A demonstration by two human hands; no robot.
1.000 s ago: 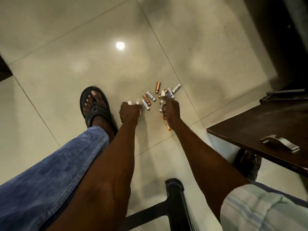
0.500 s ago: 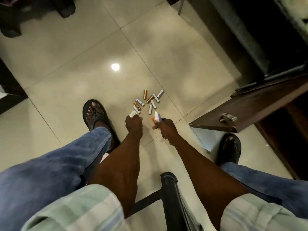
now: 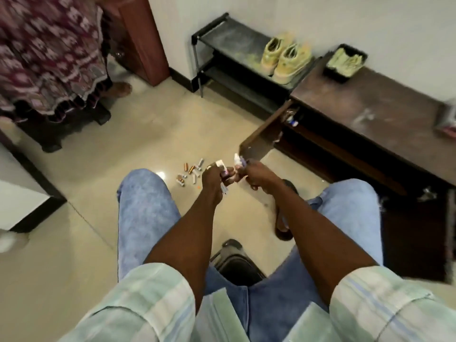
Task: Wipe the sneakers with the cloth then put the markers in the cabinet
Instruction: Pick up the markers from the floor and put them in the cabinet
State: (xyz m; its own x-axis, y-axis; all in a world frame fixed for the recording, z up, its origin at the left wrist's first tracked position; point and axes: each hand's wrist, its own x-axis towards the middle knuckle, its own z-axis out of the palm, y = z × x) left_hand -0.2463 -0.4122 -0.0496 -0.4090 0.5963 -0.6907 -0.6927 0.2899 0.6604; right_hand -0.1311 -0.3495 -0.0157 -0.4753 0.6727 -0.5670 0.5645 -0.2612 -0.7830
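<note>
A tiled floor point(image 3: 81, 243) fills most of the view, and a person sits over it in jeans, both forearms stretched forward between the knees. To the right stands a low dark cabinet point(image 3: 370, 114), its door point(image 3: 261, 137) swung open toward the hands; something small sits just inside the opening, too blurred to name. Behind the cabinet's left end a black rack point(image 3: 222, 38) stands against the wall with a pair of yellow sneakers point(image 3: 283, 58) on its top shelf. A black tray point(image 3: 345, 60) holding a pale green cloth sits on the cabinet's far corner. At the upper left a second person in a patterned garment point(image 3: 49, 50) stands by a wooden post. The left hand point(image 3: 213, 177) grips a bunch of markers point(image 3: 222, 169), fingers curled around them, the tips poking out above and below the fist. The right hand point(image 3: 256, 175) is just beside it, fingers wrapped round more markers with white caps up. On the floor just left of the hands lies a small scatter of loose markers point(image 3: 191, 170), orange and white, well apart from the cabinet opening.
</note>
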